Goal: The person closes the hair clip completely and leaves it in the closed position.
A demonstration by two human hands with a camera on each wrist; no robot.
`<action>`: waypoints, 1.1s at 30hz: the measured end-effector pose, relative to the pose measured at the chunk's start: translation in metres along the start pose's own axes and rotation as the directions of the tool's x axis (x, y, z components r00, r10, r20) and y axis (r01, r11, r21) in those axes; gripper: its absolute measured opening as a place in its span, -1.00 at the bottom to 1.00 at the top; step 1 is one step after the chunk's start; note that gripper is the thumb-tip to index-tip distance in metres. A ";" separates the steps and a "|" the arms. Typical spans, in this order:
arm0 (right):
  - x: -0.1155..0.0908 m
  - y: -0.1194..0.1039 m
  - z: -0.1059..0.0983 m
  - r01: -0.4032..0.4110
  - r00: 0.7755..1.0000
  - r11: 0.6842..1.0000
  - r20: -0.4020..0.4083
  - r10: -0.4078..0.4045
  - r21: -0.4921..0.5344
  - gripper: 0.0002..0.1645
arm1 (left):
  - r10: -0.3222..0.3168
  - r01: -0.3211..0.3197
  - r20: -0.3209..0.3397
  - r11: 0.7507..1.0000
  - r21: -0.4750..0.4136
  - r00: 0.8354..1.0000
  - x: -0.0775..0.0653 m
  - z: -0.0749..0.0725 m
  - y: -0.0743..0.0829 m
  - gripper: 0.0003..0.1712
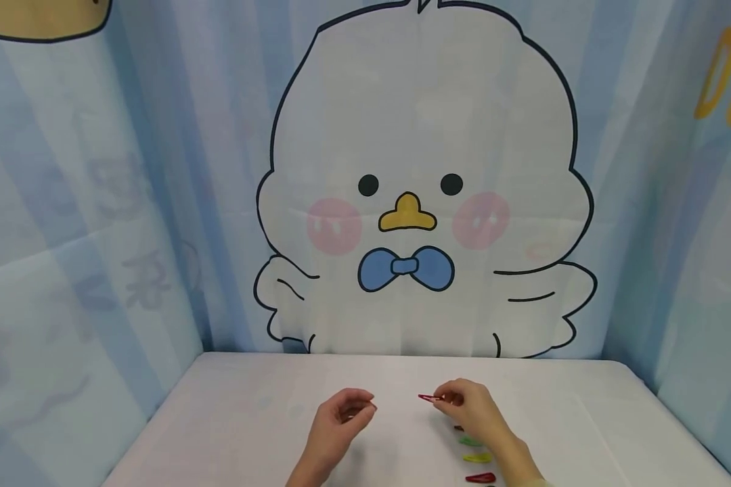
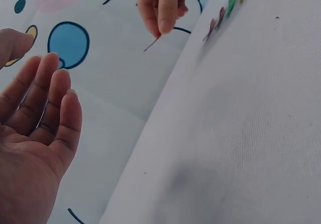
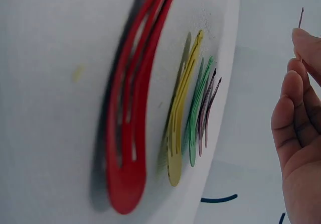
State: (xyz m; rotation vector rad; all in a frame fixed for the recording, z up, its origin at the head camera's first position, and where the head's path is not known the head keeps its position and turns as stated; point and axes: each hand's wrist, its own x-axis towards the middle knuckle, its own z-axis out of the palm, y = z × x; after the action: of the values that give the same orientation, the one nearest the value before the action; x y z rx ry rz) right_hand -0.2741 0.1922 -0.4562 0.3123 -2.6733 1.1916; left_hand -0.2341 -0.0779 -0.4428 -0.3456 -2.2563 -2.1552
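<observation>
Between thumb and fingertips, my right hand (image 1: 472, 408) pinches a small dark red snap hair clip (image 1: 427, 398) above the table, its free end pointing left. My left hand (image 1: 340, 421) hovers to the left of it, holding nothing, with the thumb apart from the loosely bent fingers. Below my right hand several hair clips lie in a row. The right wrist view shows a red clip (image 3: 125, 184) closest, then a yellow clip (image 3: 174, 170), a green clip (image 3: 192, 151) and two dark reddish clips, the last being a thin one (image 3: 212, 114).
The white tabletop (image 1: 250, 419) ends at a fabric backdrop (image 1: 231, 203) printed with a cartoon bird with a blue bow tie (image 1: 405, 266). Fabric walls also stand on the left and right sides of the table.
</observation>
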 end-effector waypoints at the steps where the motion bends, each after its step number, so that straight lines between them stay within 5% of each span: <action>1: 0.001 0.001 0.001 -0.005 1.000 1.000 0.009 0.005 -0.004 -0.90 | -0.003 0.003 0.001 1.000 0.002 1.000 0.000 -0.001 0.000 -0.70; 12: 0.006 0.008 0.001 0.017 0.995 0.996 0.103 -0.007 -0.092 -0.89 | -0.008 0.008 -0.006 1.000 0.003 1.000 -0.001 -0.005 -0.003 -0.72; 20: 0.009 0.011 0.003 -0.080 0.980 0.980 0.167 0.111 -0.180 -0.86 | -0.031 0.031 -0.004 0.999 0.024 1.000 -0.002 -0.004 -0.005 -0.72; 25: 0.009 0.010 0.002 -0.075 0.974 0.976 0.195 0.116 -0.206 -0.86 | -0.017 0.017 -0.008 0.999 0.039 1.000 -0.002 -0.008 -0.006 -0.71; 33: 0.007 0.005 -0.002 -0.068 0.979 0.977 0.175 0.105 -0.202 -0.85 | 0.003 -0.003 0.005 0.997 0.079 1.000 -0.002 -0.012 -0.005 -0.67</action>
State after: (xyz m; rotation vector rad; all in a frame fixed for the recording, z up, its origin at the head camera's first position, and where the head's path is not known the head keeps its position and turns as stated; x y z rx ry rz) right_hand -0.2824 0.1964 -0.4564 0.2895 -2.9646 0.9530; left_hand -0.2352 -0.0904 -0.4474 -0.3530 -2.3341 -2.0583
